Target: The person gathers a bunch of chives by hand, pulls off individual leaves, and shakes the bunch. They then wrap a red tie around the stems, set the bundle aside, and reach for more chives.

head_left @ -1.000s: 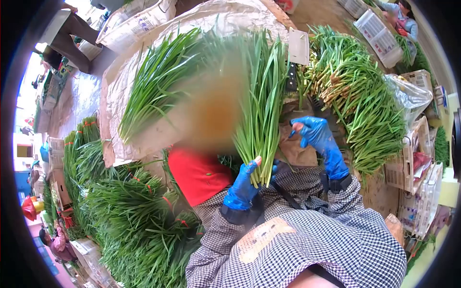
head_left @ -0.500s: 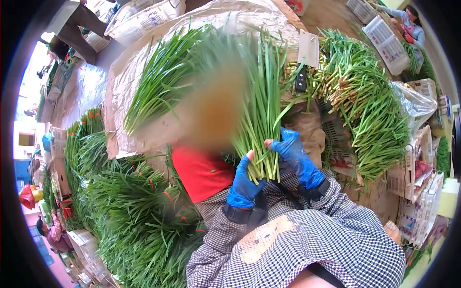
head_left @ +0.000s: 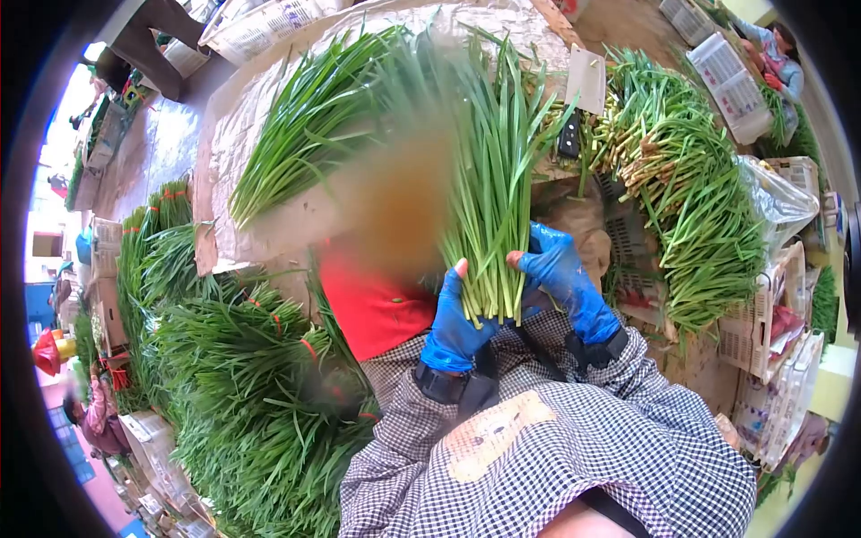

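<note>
A bunch of long green leafy stalks (head_left: 491, 197) stands between my two blue-gloved hands, its pale cut ends pointing towards me. My left hand (head_left: 451, 327) is wrapped round the lower left of the bunch, bare thumb tip showing. On the right side, my right hand (head_left: 560, 278) holds the same bunch near its base, thumb against the stalks. A cleaver (head_left: 587, 79) with a black handle lies beyond, to the right of the bunch. Loose leaves (head_left: 314, 117) are spread on the pale sheet (head_left: 224, 148) at the left.
Tied green bundles (head_left: 256, 394) with red bands fill the lower left. A heap of stalks (head_left: 700, 197) lies at the right, near plastic crates (head_left: 731, 85). A red cloth (head_left: 372, 305) is beside my left hand. People are at both sides. A blurred patch covers the middle.
Both hands have moved slightly up in the view with the bunch. The leaves stand a little more spread, and the whole scene has shifted slightly.
</note>
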A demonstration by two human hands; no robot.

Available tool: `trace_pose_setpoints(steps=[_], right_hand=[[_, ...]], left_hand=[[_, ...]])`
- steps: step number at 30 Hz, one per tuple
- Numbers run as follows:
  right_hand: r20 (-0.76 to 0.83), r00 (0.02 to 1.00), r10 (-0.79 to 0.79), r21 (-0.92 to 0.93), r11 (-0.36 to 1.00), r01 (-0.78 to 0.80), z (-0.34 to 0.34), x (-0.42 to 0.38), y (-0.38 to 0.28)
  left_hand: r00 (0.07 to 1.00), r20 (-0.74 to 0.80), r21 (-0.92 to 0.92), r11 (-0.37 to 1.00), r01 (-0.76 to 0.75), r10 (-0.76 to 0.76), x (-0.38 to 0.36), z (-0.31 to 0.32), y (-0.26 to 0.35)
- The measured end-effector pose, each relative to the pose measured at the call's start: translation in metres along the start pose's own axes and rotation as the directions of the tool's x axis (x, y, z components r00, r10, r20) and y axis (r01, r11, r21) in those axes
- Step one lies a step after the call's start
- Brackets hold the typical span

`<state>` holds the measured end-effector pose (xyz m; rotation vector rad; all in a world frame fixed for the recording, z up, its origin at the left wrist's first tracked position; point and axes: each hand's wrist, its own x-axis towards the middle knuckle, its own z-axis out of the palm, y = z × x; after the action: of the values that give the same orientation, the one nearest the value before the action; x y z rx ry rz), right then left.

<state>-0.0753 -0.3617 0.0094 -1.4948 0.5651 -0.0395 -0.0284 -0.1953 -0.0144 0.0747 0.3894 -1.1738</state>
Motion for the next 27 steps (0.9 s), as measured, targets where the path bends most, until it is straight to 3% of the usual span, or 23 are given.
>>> trace_pose_setpoints(steps=[2, 6, 8, 9, 12, 13, 14, 15, 16, 18, 19, 20, 22, 23, 24, 27], right_hand=[[0.008, 1.000, -0.009, 0.022, 1.000, 0.009, 0.002, -0.003, -0.011], [0.011, 0.996, -0.093, 0.008, 0.996, 0.093, 0.005, 0.004, -0.008], [-0.033, 0.994, -0.100, -0.084, 0.992, 0.097, 0.009, 0.005, -0.008], [-0.039, 0.993, -0.115, -0.111, 0.988, 0.110, 0.011, 0.004, -0.008], [-0.019, 0.980, -0.198, -0.038, 0.980, 0.197, 0.012, 0.007, -0.008], [-0.019, 0.980, -0.198, -0.040, 0.980, 0.197, 0.012, 0.005, -0.011], [-0.004, 0.993, -0.116, 0.079, 0.990, 0.116, 0.012, 0.002, -0.016], [0.022, 0.999, -0.034, 0.197, 0.980, 0.029, 0.012, 0.000, -0.018], [0.025, 0.999, -0.033, 0.197, 0.980, 0.027, 0.011, 0.001, -0.014], [0.012, 0.999, -0.049, -0.060, 0.997, 0.050, 0.006, 0.010, 0.002], [-0.020, 0.992, -0.128, -0.260, 0.958, 0.118, 0.005, 0.011, 0.001], [-0.025, 0.992, -0.125, -0.261, 0.959, 0.114, 0.001, 0.011, -0.001], [0.050, 0.962, -0.269, -0.517, 0.817, 0.255, -0.008, 0.006, -0.014], [0.039, 0.961, -0.273, -0.672, 0.704, 0.228, -0.012, 0.006, -0.018], [0.036, 0.961, -0.274, -0.673, 0.704, 0.225, -0.016, 0.005, -0.017], [-0.086, 0.955, -0.284, -0.590, 0.787, 0.181, -0.025, 0.003, -0.017]], left_hand=[[0.999, 0.030, -0.043, 0.999, -0.015, 0.017, -0.001, 0.001, -0.001], [0.991, -0.046, 0.046, 0.991, -0.124, 0.126, -0.005, 0.001, -0.006], [0.967, 0.019, 0.406, 0.882, -0.240, 0.254, -0.008, -0.006, -0.009], [0.969, 0.043, 0.594, 0.774, -0.219, 0.242, -0.009, -0.010, -0.005], [0.971, 0.012, 0.638, 0.746, -0.192, 0.240, -0.009, 0.001, -0.004], [0.985, 0.018, 0.550, 0.821, -0.151, 0.169, -0.009, 0.006, -0.003], [0.985, 0.021, 0.550, 0.822, -0.152, 0.169, -0.009, 0.013, -0.002], [0.995, 0.038, 0.380, 0.919, -0.104, 0.097, -0.011, 0.020, -0.002], [0.997, 0.067, 0.198, 0.979, -0.044, 0.031, -0.013, 0.027, -0.002], [0.998, 0.052, 0.134, 0.990, -0.032, 0.025, -0.012, 0.016, -0.001], [1.000, 0.011, 0.151, 0.988, -0.021, 0.020, -0.011, 0.012, 0.000], [0.999, -0.031, 0.168, 0.986, -0.004, 0.009, -0.009, 0.008, 0.000], [0.999, -0.045, 0.149, 0.989, 0.009, -0.003, -0.005, 0.000, 0.002], [0.999, 0.001, 0.066, 0.997, 0.050, -0.050, -0.003, -0.004, 0.003], [0.994, 0.051, -0.014, 0.995, 0.094, -0.094, -0.001, -0.008, 0.004], [0.995, 0.027, -0.022, 0.995, 0.098, -0.097, 0.000, -0.006, 0.004]])
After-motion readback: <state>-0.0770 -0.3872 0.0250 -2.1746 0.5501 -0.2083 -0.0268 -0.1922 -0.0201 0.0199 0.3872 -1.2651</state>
